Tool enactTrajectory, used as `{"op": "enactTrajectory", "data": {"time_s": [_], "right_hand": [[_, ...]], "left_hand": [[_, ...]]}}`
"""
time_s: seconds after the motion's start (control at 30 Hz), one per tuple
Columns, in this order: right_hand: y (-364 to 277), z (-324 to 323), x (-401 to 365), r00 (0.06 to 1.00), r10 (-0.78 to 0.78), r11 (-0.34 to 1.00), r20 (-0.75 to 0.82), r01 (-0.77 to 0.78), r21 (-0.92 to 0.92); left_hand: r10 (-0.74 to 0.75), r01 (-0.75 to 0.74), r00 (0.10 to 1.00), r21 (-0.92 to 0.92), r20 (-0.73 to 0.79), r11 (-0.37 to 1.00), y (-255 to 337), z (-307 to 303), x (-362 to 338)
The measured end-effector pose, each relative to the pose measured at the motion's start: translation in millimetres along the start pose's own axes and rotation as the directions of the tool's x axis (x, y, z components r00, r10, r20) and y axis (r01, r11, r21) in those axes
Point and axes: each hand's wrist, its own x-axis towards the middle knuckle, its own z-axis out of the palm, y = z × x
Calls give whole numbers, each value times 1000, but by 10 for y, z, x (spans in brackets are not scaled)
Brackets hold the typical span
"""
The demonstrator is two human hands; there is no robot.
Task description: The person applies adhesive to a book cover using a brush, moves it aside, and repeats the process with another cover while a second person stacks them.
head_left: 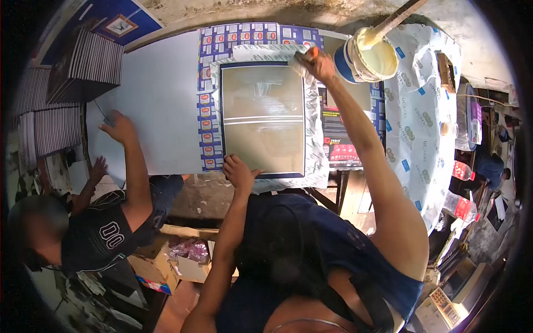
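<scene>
Head view: your right hand grips a brush at the far right corner of the blue-bordered panel; your left hand, fingers spread, rests at its near left corner. The panel lies diagonally between both hands, long axis running away from you, beside the bucket.

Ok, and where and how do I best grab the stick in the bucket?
Grip the stick by its upper shaft, probably from above, fingers wrapped across it. It slants out past the rim of the bucket, leaving that part free, while its lower end looks smeared pale. Your right hand is nearest but holds the brush.
</scene>
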Motion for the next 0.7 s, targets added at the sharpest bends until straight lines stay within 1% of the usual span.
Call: {"op": "enactTrajectory", "data": {"time_s": [0.03,0.13,0.23,0.3,0.33,0.37,0.4,0.43,0.47,0.5,0.57,0.6,0.63,0.67,0.7], "right_hand": [[23,-63,126,999,-25,999,-32,26,29],[-157,-274,211,996,78,996,-50,-75,50],[-511,-335,-63,988,54,964,-144,-15,264],[-774,-520,-175,984,-116,898,-135,162,409],[-777,-444,-191,981,-174,880,-88,195,434],[-548,-199,-195,997,-65,896,46,38,441],[-405,-135,-88,990,57,944,129,-96,316],[-311,-111,42,965,181,961,189,-215,177],[-261,-75,114,978,-27,999,-206,35,39],[-336,-57,124,976,3,999,-220,8,47],[-597,-42,118,968,61,997,-243,-49,57],[-950,-82,-21,946,178,946,-271,-89,311],[-1303,-120,-161,910,293,833,-295,-91,546],[-1603,-113,-229,921,310,703,-235,-56,709],[-1804,69,-341,941,288,789,-175,-130,600]], "left_hand": [[1,-1,1000,4,7,1000,2,-3,10],[2,-3,1000,25,18,1000,-7,6,-5],[3,-2,1000,46,-12,999,7,5,18],[8,-7,1000,51,-26,999,7,-19,-10],[4,-4,1000,29,-15,1000,4,-21,-12],[6,-6,1000,10,-1,1000,-3,-22,-14],[12,-12,1000,-8,13,1000,-10,-22,-20],[13,-13,1000,-3,-2,1000,2,-6,-14],[12,-12,1000,4,-20,1000,11,7,-7],[10,-10,999,15,-33,1000,-8,9,-13],[12,-12,1000,12,-2,1000,-19,-5,-9],[17,-17,1000,7,15,1000,-13,-8,-1],[24,-24,1000,7,5,1000,-24,14,4],[30,-30,1000,7,-4,1000,-42,64,4],[35,-35,999,6,-15,999,-44,88,5]]}}
